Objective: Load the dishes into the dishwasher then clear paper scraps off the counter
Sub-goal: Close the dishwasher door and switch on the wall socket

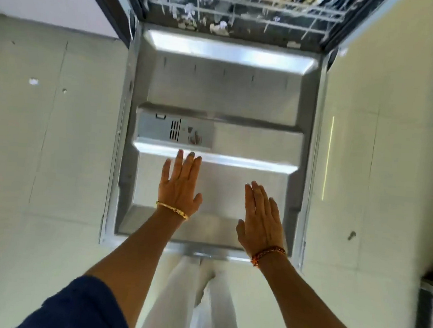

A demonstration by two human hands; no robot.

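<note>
— Where are you standing?

— On a pale tiled floor (pixel 43 150), facing the dishwasher, with its steel door (pixel 223 92) dropped flat in the middle of the frame.

— And your hands?

— Both spread wide and holding nothing. My left hand (pixel 180 187) hovers flat over the door near the detergent panel (pixel 174 132); my right hand (pixel 261 219) is nearer the door's front edge, lower right. Whether either touches the steel, I cannot tell.

— Why there?

— I judge I'm placed to reach the rack or lift the door.

— Which way does it run?

— The door's long axis points away from me, toward the wire rack (pixel 238 7) at the top of the frame, which lies crosswise. Its contents are blurred.
</note>
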